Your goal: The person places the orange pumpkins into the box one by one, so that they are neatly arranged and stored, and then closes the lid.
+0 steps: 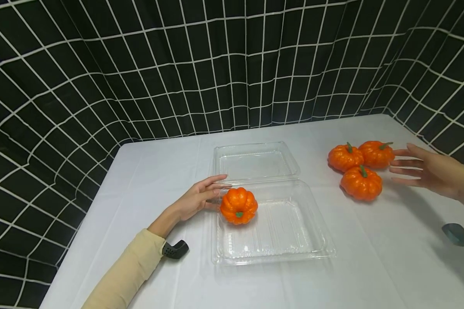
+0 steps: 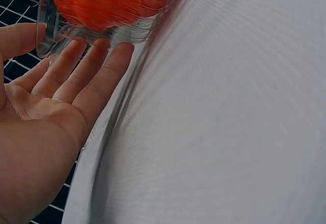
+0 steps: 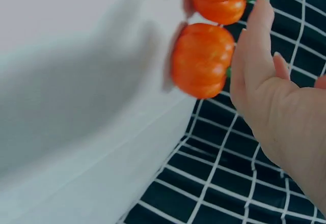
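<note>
In the head view a clear plastic clamshell container (image 1: 286,227) lies unfolded, its lid (image 1: 255,161) towards the back. One small orange pumpkin (image 1: 239,206) with a green stem sits inside the base at its left. My left hand (image 1: 199,197) touches the container's left side with loosely straight fingers; the left wrist view shows fingertips (image 2: 119,53) against the clear wall. At the right, three more pumpkins (image 1: 361,183) stand grouped on the cloth. Beside them my right hand (image 1: 429,167) hovers with fingers spread, holding nothing. In the right wrist view a pumpkin (image 3: 202,60) is close to its fingers.
A white cloth (image 1: 158,171) covers the table. Black curtains with a white grid (image 1: 201,68) stand behind it and at both sides. A dark curved piece (image 1: 175,249) sits at the left wrist, and a similar one (image 1: 460,236) is near the right forearm.
</note>
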Motion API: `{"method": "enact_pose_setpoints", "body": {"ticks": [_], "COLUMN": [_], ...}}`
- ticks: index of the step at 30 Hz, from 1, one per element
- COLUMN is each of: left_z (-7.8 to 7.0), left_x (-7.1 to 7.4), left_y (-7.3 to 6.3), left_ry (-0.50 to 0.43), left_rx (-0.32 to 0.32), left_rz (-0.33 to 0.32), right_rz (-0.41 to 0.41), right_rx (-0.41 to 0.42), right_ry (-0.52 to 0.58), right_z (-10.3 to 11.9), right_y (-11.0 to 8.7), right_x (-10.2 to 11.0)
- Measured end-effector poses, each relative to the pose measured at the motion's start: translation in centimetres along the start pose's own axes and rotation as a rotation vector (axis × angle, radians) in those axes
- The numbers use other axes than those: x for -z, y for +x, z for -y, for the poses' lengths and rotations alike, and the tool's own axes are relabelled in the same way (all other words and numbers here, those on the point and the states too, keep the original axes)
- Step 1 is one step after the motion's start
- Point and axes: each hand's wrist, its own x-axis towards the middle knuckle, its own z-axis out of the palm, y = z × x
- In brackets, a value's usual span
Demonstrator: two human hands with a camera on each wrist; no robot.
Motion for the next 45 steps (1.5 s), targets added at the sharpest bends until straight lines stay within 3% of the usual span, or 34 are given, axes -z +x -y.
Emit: {"method": "enact_pose_setpoints", "body": {"ticks": [7, 13, 20, 34, 45], "left_z": [-0.1, 0.0, -0.1, 0.1, 0.1], "left_x": [0.0, 0.0, -0.1, -0.2, -0.2], "left_y": [0.0, 0.1, 0.0, -0.1, -0.1], "left_ry": [0.009, 0.023, 0.025, 0.006, 0.004], "left_rx": [0.009, 0.011, 0.010, 0.009, 0.016], "left_rz": [-0.009, -0.011, -0.010, -0.009, -0.025], "right_rz": [0.020, 0.014, 0.048, 0.148, 0.144], "right_rx": [-0.041, -0.071, -0.021, 0.014, 0.038], "right_ry": [-0.114, -0.138, -0.409, -0.466, -0.570], "right_z": [-1.9, -3.3, -3.9, -4.2, -4.6], "right_y": [0.6, 1.2, 1.4, 1.2, 1.1], "right_x": [1.1, 0.7, -0.7, -1.5, -1.8]}}
